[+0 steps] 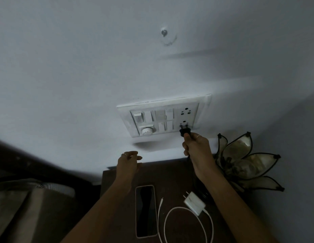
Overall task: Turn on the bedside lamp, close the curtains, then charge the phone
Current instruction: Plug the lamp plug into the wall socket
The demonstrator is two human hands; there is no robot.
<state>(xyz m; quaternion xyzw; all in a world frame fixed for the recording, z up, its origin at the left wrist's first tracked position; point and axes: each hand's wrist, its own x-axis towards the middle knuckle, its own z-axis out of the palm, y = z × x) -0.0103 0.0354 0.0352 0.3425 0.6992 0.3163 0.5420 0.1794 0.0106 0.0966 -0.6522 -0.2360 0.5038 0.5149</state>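
Note:
My right hand point(196, 146) pinches a black plug point(184, 131) whose two pins sit at the lower socket of the white switchboard point(163, 116) on the wall. Its black cord runs down under my wrist. The flower-shaped bedside lamp point(245, 160) stands unlit at the right of the dark bedside table point(173, 174). My left hand point(129, 163) hovers in front of the wall below the switchboard, fingers relaxed, holding nothing. On the table lie the phone point(146, 210), screen dark, and a white charger adapter point(194, 201) with its looped white cable point(170, 223).
The switchboard has several rocker switches, a round regulator knob point(147, 132) and a free upper socket point(185, 111). A bed with bedding point(29, 199) lies to the left of the table. A nail point(164, 32) sticks out of the wall above. The room is dim.

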